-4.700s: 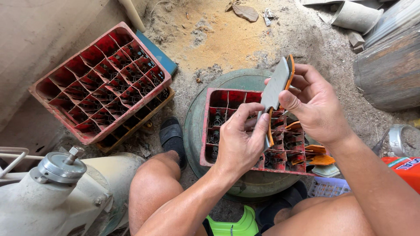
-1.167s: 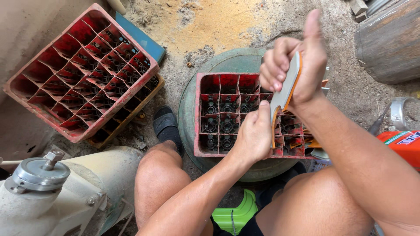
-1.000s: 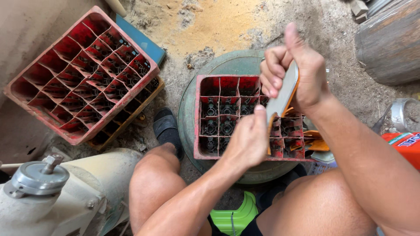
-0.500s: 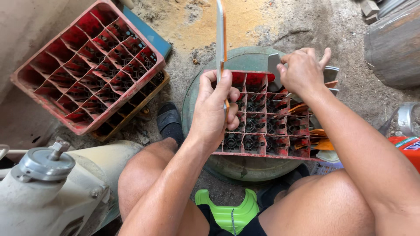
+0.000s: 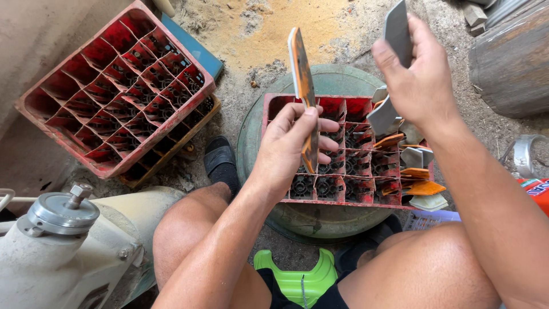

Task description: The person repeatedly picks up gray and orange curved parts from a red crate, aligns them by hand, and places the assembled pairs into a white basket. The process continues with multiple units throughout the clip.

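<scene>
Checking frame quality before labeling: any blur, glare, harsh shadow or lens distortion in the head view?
Head view: even daylight, no harsh shadows or glare. The left hand with its orange strip and the right hand with its grey piece look sharp, with little motion blur. The red crate cells are dim inside, contents hard to read. Wide-angle stretch shows at the edges, on the white machine.

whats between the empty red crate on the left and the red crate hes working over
In the head view, a black sandal on the sandy ground lies between the empty red crate and the red crate under the hands.

Second red crate (image 5: 114, 91), machine (image 5: 63, 240), sandal (image 5: 220, 163)
</scene>
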